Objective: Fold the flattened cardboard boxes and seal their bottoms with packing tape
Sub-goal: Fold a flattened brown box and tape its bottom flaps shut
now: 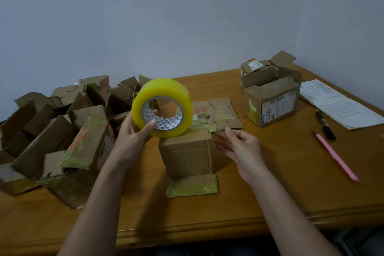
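**Tape roll held over a small box at the middle of the tabletop**

The small cardboard box (187,151) stands upright at the near middle of the tabletop (270,183), its long axis vertical and its closed upper face turned upward. One flap (192,185), coated in yellowish tape, lies flat on the wood at its near foot. The yellow tape roll (162,108) stands on edge, touching the box's top rear edge, with its open core facing the viewer and slightly left. The left hand (135,131) grips the roll, thumb on the inner core and fingers curled behind. A clear strip of tape (204,125) runs rightward from the roll over the box top to the right hand (239,143), whose fingertips pinch the free end; its other fingers are loosely spread.

A flattened box (218,113) lies just behind. At left sits a heap of folded boxes (62,127), several open-topped, contents not discernible. At right rear stands a larger open box (272,100) with a smaller carton (255,68) behind it. Papers (336,104), a dark pen (325,124) and a pink pen (336,157) lie at right.
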Demonstrator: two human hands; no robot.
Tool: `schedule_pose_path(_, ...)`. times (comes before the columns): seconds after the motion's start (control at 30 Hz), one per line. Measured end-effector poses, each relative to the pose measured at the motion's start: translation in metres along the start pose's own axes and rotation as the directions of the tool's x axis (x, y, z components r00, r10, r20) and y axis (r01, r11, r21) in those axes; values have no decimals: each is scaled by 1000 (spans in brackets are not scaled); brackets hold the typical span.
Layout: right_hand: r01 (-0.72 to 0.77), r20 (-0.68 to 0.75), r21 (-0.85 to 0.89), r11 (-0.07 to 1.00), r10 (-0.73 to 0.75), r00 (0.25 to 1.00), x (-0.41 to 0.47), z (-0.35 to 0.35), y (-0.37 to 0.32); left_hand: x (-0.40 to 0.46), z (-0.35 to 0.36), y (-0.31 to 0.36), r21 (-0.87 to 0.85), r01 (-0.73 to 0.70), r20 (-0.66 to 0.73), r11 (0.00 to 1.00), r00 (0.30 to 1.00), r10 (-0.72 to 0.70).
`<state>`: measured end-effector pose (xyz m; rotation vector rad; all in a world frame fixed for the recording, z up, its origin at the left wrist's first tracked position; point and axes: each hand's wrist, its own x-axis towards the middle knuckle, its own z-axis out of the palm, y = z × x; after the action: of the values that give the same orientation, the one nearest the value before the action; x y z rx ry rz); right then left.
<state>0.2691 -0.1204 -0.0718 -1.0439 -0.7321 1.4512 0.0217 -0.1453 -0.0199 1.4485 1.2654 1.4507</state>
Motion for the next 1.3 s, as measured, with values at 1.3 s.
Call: schedule_pose_path(1.3, 465, 273, -534, 706, -376, 885, -22, 14, -2, -1, 20, -2, 31, 4, -40, 1000, 999, -2)
